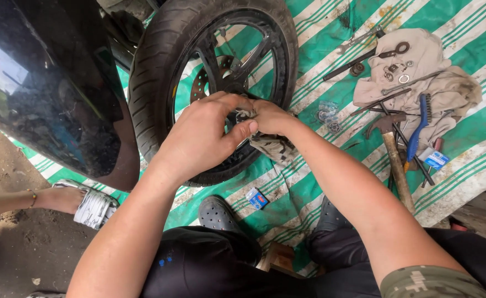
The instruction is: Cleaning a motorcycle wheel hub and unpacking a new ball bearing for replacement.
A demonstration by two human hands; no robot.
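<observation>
A black scooter wheel (160, 66) with spoked rim and brake disc (199, 85) lies on a green-and-white striped tarp (320, 44). My left hand (201, 135) and my right hand (270, 117) meet over the wheel's hub. Both pinch a dirty rag (273, 146), which hangs down from my fingers. Whatever small part sits inside the rag is hidden by my fingers.
A beige cloth (419, 60) at right carries washers, a wrench and small parts. Beside it lie a hammer (394, 160) and a blue wire brush (419, 129). A small blue box (256, 197) sits near my knees. A black scooter panel (50, 83) stands left. Another person's sandalled foot (83, 204) is there.
</observation>
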